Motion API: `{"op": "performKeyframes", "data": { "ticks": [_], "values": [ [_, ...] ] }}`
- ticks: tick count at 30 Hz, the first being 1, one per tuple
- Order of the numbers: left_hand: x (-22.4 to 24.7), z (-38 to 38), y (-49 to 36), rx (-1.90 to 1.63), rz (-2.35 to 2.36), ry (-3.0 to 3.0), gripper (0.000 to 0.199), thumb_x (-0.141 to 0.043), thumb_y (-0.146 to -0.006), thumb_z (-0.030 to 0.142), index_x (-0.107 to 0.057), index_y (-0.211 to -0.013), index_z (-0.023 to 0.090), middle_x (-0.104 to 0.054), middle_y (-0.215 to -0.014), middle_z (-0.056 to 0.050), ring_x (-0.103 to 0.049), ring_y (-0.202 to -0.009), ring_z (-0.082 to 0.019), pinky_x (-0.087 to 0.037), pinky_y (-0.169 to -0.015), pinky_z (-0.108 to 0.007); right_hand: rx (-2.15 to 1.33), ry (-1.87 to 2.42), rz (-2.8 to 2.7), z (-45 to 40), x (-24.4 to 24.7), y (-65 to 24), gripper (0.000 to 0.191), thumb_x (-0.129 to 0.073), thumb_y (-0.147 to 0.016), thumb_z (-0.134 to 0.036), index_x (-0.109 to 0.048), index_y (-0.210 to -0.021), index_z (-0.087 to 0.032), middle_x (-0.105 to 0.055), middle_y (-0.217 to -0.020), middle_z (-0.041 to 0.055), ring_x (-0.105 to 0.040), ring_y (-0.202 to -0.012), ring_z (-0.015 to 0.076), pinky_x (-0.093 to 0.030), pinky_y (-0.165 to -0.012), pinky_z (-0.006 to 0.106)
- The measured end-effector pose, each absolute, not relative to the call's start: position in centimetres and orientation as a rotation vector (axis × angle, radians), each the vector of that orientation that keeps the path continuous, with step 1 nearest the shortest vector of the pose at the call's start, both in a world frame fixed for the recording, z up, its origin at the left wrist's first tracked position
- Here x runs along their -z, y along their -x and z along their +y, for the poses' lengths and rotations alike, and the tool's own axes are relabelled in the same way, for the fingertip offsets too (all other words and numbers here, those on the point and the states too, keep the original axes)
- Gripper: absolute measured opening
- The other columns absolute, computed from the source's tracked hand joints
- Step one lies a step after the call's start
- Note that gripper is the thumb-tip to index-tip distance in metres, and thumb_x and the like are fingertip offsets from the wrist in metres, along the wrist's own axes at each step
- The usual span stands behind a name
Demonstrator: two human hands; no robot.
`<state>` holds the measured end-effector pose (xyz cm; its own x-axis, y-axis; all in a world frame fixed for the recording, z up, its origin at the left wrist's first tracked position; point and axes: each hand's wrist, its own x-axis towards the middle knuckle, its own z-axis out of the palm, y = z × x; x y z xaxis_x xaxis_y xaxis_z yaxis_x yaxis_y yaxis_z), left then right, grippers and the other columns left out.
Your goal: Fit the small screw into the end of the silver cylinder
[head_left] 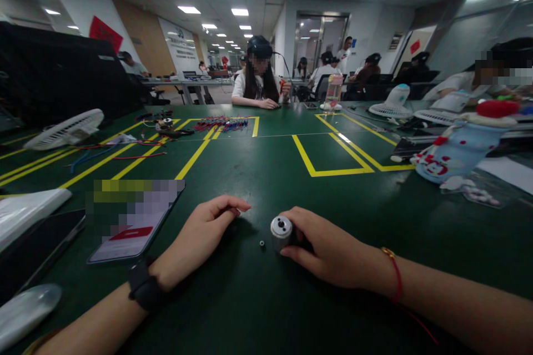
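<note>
My right hand (318, 241) is wrapped round a silver metal cylinder (281, 228) that stands upright on the green tabletop. Its round top face has a dark centre hole and smaller holes beside it. Just left of the cylinder's base lies a tiny metal ring-like piece (262, 244), touched by neither hand. My left hand (212, 222) rests further left over the table, index finger stretched out and thumb close under it. I make out nothing held there; its other fingers are hidden.
A phone (141, 227) lies left of my left hand, and a white mouse (29, 310) is at the near left. Wires (222, 124) and a white fan (69, 130) are farther off. A blue bottle (458, 147) stands right. Across the table sits a person (256, 86).
</note>
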<state>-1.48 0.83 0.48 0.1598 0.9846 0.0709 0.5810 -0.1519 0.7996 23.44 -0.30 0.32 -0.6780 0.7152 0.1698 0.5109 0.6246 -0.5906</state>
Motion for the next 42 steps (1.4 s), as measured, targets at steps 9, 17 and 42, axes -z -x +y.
{"op": "performKeyframes", "data": {
  "ticks": [9, 17, 42],
  "values": [
    [-0.6, 0.1, 1.0, -0.645, 1.216, -2.175, 0.02, -0.054, -0.08, 0.011, -0.065, -0.091, 0.023, -0.064, -0.105, -0.002, -0.057, -0.101, -0.021, -0.043, -0.093, -0.038, -0.728, 0.966, -2.459, -0.3, -0.3, -23.4, 0.029, -0.063, -0.086, -0.022, -0.054, -0.113, -0.019, -0.057, -0.101, 0.0062, -0.051, -0.085, 0.0193, -0.044, -0.076, 0.036],
    [-0.9, -0.6, 0.6, -0.531, 1.189, -2.28, 0.012, -0.068, -0.078, 0.024, -0.065, -0.09, 0.025, -0.059, -0.114, -0.002, -0.052, -0.108, -0.025, -0.041, -0.095, -0.044, -0.731, 0.966, -2.452, -0.3, -0.1, -23.4, 0.028, -0.063, -0.085, -0.021, -0.054, -0.112, -0.019, -0.057, -0.1, 0.0063, -0.05, -0.084, 0.0192, -0.044, -0.075, 0.035],
    [-2.4, -1.5, -2.2, -0.908, 1.221, -2.175, 0.015, -0.057, -0.091, 0.024, -0.07, -0.098, 0.03, -0.06, -0.098, 0.0, -0.059, -0.092, -0.018, -0.047, -0.083, -0.031, -0.649, 0.882, -2.457, -0.2, -0.1, -23.1, 0.022, -0.063, -0.085, -0.019, -0.052, -0.103, -0.017, -0.055, -0.097, 0.005, -0.049, -0.081, 0.0174, -0.041, -0.074, 0.032]
  ]
}}
